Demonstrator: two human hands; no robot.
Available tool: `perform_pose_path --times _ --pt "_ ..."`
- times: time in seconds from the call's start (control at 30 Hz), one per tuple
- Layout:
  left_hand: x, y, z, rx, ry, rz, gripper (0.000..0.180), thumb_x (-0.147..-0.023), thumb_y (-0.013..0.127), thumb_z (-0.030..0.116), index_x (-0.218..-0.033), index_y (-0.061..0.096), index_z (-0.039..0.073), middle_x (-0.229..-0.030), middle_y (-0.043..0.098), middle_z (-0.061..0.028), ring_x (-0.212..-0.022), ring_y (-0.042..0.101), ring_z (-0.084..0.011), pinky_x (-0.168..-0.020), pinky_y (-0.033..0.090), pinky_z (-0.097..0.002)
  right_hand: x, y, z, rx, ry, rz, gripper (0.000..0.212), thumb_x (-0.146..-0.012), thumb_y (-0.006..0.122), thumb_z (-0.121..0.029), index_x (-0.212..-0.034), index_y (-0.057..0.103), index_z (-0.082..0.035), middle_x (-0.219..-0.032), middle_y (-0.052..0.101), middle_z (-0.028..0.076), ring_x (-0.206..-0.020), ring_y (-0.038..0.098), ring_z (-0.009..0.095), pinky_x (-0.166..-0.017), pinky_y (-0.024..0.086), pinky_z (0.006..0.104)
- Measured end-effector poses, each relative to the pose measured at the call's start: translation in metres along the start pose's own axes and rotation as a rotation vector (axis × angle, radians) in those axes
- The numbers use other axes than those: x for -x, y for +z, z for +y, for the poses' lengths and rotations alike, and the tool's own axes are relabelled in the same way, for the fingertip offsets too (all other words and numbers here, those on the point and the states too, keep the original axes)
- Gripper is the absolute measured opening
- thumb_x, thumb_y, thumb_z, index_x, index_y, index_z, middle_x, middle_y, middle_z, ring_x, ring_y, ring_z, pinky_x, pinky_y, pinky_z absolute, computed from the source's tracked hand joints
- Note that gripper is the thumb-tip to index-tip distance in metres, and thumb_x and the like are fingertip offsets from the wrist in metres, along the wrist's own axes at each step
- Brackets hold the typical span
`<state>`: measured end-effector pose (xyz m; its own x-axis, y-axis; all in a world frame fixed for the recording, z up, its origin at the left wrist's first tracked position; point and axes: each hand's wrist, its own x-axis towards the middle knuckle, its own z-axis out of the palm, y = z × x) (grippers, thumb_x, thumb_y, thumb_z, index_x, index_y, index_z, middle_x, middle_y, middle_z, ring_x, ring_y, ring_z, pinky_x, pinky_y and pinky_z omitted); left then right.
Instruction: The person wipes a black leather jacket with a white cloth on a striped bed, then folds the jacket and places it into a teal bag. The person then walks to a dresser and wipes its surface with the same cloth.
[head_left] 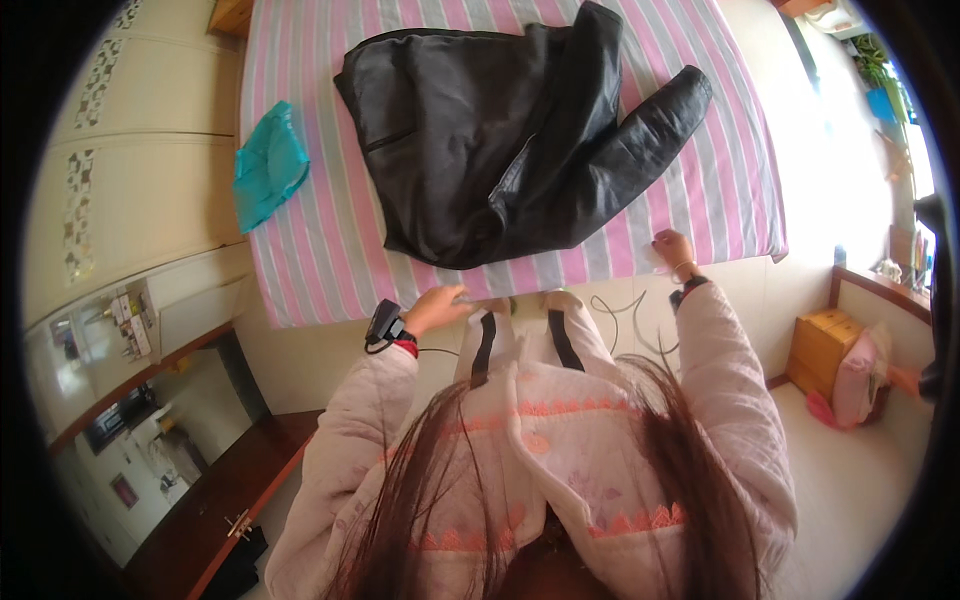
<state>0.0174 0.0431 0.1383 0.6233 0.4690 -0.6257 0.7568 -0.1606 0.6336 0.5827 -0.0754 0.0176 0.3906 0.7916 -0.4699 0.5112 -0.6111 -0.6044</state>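
Stickers run in two vertical strips down the pale wardrobe doors [150, 150] at the far left, small patterned patches too blurred to read, and a cluster of little coloured cards or papers [128, 312] sits lower on the same wall beside a mirror [150, 440] in a dark wooden frame. A teal plastic bag [268, 165], crumpled and roughly triangular, lies on the left edge of the bed.

The bed [320, 250] fills the upper middle, covered by a sheet striped pink, grey and white. On it lies a black leather jacket [500, 140], spread loosely with one sleeve stretched out toward the right and its hem near the bed's near edge.

The left hand [440, 305] rests at the near edge of the bed just below the jacket's hem, fingers extended and flat, grasping nothing (a dark device is strapped at that wrist). The right hand [672, 250] sits at the bed's near right edge, well apart from the jacket, fingers curled; whether it pinches the sheet I cannot tell.

The floor [860, 480] is pale and sunlit at the right, where a small wooden cabinet [822, 345] stands with a pink bag [860, 385] leaning against it. A thin cable [625, 310] loops on the floor below the bed.
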Motion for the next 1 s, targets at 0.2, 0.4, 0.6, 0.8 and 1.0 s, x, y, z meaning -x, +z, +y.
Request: perform_pose_path --times 0.2,0.4,0.6,0.8,1.0 --pt "-0.162 0.019 0.004 0.115 -0.056 0.782 0.062 -0.083 0.073 0.038 -0.126 0.054 -0.003 -0.107 0.067 -0.0266 -0.103 0.065 -0.0404 -0.088 0.051 -0.0453 -0.017 0.049 -0.042 -0.380 -0.007 0.047 0.019 -0.083 0.065 -0.013 -0.096 0.073 -0.002 -0.085 0.073 0.009 -0.078 0.068 0.017 -0.072 0.053 0.0299" --pt "-0.205 0.040 0.041 0.157 -0.251 0.742 0.028 -0.087 0.062 0.020 -0.109 0.060 0.002 -0.096 0.067 -0.0273 -0.089 0.064 -0.0469 -0.078 0.051 -0.0522 -0.089 0.088 -0.162 -0.559 -0.174 0.102 0.040 -0.089 0.071 -0.028 -0.112 0.064 0.003 -0.087 0.070 0.008 -0.078 0.065 0.014 -0.073 0.051 0.0283" --pt "-0.142 0.093 0.087 -0.030 0.196 0.457 0.021 -0.079 0.063 0.012 -0.098 0.053 0.009 -0.064 0.059 -0.0154 -0.063 0.059 -0.0383 -0.063 0.045 -0.0488 -0.200 0.089 -0.262 0.129 -0.036 0.302 0.104 -0.071 0.072 -0.069 -0.141 0.037 0.001 -0.127 0.055 0.028 -0.115 0.058 0.043 -0.094 0.049 0.0470" --pt "-0.124 0.096 0.083 0.082 0.263 0.498 0.018 -0.077 0.064 0.006 -0.090 0.051 0.007 -0.067 0.059 -0.0099 -0.071 0.061 -0.0314 -0.074 0.043 -0.0408 -0.234 0.098 -0.269 0.531 -0.035 0.137 0.092 -0.073 0.077 -0.051 -0.139 0.036 -0.001 -0.130 0.053 0.024 -0.111 0.062 0.042 -0.091 0.053 0.0476" --pt "-0.134 0.099 0.063 0.287 0.307 0.646 0.018 -0.083 0.061 0.007 -0.100 0.058 0.004 -0.104 0.060 -0.0172 -0.096 0.057 -0.0363 -0.083 0.044 -0.0465 -0.273 0.078 -0.210 0.353 -0.036 0.690 0.078 -0.074 0.076 -0.051 -0.136 0.048 -0.012 -0.130 0.054 0.020 -0.111 0.060 0.042 -0.091 0.051 0.0493"
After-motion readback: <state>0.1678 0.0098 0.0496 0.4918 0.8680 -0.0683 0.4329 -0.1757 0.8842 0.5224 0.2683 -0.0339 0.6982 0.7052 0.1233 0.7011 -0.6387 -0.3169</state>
